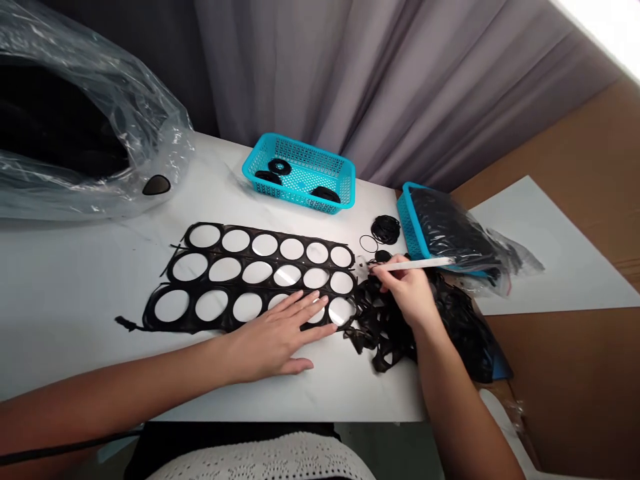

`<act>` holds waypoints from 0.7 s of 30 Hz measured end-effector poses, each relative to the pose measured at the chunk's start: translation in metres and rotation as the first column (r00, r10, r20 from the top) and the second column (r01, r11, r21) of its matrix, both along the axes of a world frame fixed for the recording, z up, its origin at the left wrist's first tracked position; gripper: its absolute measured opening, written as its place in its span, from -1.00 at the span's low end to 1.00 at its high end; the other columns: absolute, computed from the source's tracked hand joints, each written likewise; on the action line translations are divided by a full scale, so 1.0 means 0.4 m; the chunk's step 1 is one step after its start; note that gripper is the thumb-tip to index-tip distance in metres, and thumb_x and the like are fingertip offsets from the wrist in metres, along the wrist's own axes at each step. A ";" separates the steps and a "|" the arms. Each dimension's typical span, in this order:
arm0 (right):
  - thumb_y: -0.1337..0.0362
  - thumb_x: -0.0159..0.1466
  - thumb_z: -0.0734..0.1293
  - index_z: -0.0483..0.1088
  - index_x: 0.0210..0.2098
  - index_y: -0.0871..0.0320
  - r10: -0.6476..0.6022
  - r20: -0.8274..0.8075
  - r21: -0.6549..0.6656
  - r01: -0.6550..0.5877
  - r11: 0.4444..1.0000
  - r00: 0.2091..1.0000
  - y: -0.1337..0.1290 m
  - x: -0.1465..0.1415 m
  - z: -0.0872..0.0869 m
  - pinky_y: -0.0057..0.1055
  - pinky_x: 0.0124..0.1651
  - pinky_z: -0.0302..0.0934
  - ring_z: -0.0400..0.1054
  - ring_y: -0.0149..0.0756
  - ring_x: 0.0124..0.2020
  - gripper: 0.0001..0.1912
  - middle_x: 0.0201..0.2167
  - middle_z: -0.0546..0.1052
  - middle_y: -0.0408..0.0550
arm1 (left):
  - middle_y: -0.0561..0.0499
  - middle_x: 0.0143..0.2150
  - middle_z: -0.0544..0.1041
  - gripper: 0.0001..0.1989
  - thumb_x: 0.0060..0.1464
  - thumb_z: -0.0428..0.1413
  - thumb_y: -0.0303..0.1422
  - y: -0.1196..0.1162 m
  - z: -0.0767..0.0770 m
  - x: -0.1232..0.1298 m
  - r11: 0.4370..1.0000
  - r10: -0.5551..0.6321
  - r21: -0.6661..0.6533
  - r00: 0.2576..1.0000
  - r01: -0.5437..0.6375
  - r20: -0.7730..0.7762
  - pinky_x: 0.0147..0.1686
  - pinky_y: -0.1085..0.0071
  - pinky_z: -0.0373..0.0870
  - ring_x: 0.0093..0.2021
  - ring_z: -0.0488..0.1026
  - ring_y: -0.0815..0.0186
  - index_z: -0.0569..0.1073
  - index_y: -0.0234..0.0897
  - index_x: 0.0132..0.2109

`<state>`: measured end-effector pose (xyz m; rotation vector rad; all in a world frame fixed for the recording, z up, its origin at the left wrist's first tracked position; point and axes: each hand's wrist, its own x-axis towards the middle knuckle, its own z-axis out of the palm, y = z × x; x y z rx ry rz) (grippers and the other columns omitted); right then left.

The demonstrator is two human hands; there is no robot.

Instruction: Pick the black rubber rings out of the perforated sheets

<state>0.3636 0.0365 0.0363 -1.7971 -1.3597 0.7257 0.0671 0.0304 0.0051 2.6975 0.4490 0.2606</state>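
A black rubber-like sheet (260, 287) with three rows of round holes lies on the white table. My left hand (280, 333) rests flat on its lower right part, fingers spread, covering some holes. My right hand (406, 290) is closed around a slim white pen-like tool (420, 265), just beyond the sheet's right edge. By the tool's left end is a small, pale, see-through piece (361, 265) I cannot make out clearly. Black ring-riddled scraps (387, 327) are heaped under and beside my right wrist. A bundle of thin black rings (385, 229) and one loose ring (369, 244) lie behind it.
A turquoise basket (300, 199) with several black ring bundles stands at the back. Another turquoise basket (414, 220) at the right holds a plastic bag of black material (450, 227). A large clear bag (155, 120) fills the back left. White paper (555, 247) lies on cardboard at the right.
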 end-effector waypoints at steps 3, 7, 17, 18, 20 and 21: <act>0.11 0.21 0.40 0.28 -0.50 0.08 0.138 -0.213 -0.055 -0.153 0.987 0.967 -0.028 -0.088 -0.012 -0.39 -0.38 0.19 0.36 -0.27 -0.42 -0.71 -0.44 0.49 -0.10 | -0.14 0.47 0.10 -0.47 0.28 0.13 -0.15 -0.005 0.001 -0.040 0.998 0.037 0.049 0.999 -0.038 0.011 0.41 0.12 -0.05 0.45 0.06 0.03 0.30 -0.15 0.32; 0.16 0.25 0.37 0.26 -0.48 0.08 0.306 -0.277 -0.119 -0.348 0.930 0.911 -0.080 -0.174 -0.033 -0.36 -0.27 0.22 0.41 -0.22 -0.29 -0.74 -0.41 0.51 -0.10 | -0.18 0.46 0.10 -0.46 0.26 0.16 -0.16 -0.016 -0.017 -0.077 0.993 0.067 0.101 0.998 -0.065 -0.016 0.41 0.11 -0.09 0.44 0.06 0.02 0.30 -0.15 0.32; 0.20 0.31 0.34 0.31 -0.48 0.08 0.426 -0.083 -0.165 -0.434 0.886 0.901 -0.136 -0.208 -0.057 -0.38 -0.28 0.14 0.32 -0.25 -0.30 -0.75 -0.43 0.43 -0.15 | -0.10 0.49 0.05 -0.45 0.29 0.12 -0.18 -0.026 -0.045 -0.083 0.993 0.093 0.067 0.995 -0.095 0.030 0.43 0.15 -0.17 0.46 0.04 0.08 0.24 -0.07 0.36; 0.20 0.31 0.34 0.31 -0.48 0.08 0.425 -0.074 -0.165 -0.431 0.887 0.902 -0.136 -0.209 -0.057 -0.38 -0.29 0.14 0.32 -0.25 -0.31 -0.75 -0.43 0.42 -0.15 | -0.11 0.49 0.05 -0.45 0.29 0.12 -0.18 -0.026 -0.048 -0.084 0.993 0.093 0.068 0.995 -0.095 0.033 0.43 0.15 -0.17 0.46 0.04 0.07 0.24 -0.08 0.36; 0.21 0.31 0.35 0.31 -0.48 0.09 0.428 -0.053 -0.162 -0.430 0.888 0.902 -0.135 -0.211 -0.058 -0.38 -0.30 0.14 0.31 -0.26 -0.33 -0.75 -0.43 0.40 -0.15 | -0.11 0.49 0.05 -0.44 0.28 0.13 -0.18 -0.026 -0.051 -0.084 0.993 0.092 0.068 0.995 -0.095 0.036 0.42 0.15 -0.16 0.45 0.04 0.07 0.23 -0.08 0.36; 0.22 0.31 0.35 0.31 -0.48 0.09 0.430 -0.042 -0.156 -0.431 0.889 0.902 -0.134 -0.212 -0.058 -0.38 -0.31 0.14 0.30 -0.26 -0.33 -0.76 -0.43 0.40 -0.14 | -0.11 0.49 0.05 -0.43 0.27 0.14 -0.18 -0.026 -0.051 -0.084 0.994 0.092 0.064 0.995 -0.094 0.034 0.42 0.15 -0.16 0.45 0.04 0.06 0.23 -0.07 0.36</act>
